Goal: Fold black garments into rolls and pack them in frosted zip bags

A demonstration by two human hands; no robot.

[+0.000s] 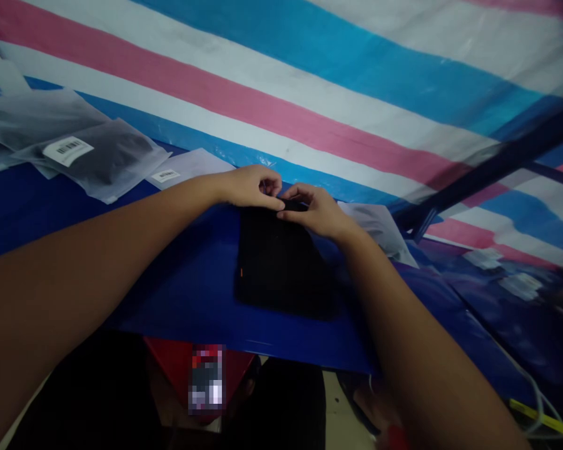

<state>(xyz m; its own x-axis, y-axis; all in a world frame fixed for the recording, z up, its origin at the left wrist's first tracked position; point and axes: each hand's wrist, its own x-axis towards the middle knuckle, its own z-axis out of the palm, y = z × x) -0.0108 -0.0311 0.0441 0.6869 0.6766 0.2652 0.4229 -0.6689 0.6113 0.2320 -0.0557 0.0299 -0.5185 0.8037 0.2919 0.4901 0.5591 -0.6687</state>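
A flat black fabric item (281, 262), perhaps a folded garment or pouch, lies on the blue table (182, 294). It has a small orange tag on its left edge. My left hand (258, 187) pinches its far edge with thumb and fingers. Close beside it, my right hand (314, 209) grips the same edge, thumb pointing toward the left thumb. The fingertips are partly hidden, and so is whatever detail of the edge lies between them.
Frosted plastic bags with barcode labels (103, 156) lie at the left, and another bag (380, 228) sits behind my right wrist. A striped plastic sheet (272, 94) hangs behind the table. A dark bar (488, 159) slants at the right. Below the table edge is a red surface (169, 356).
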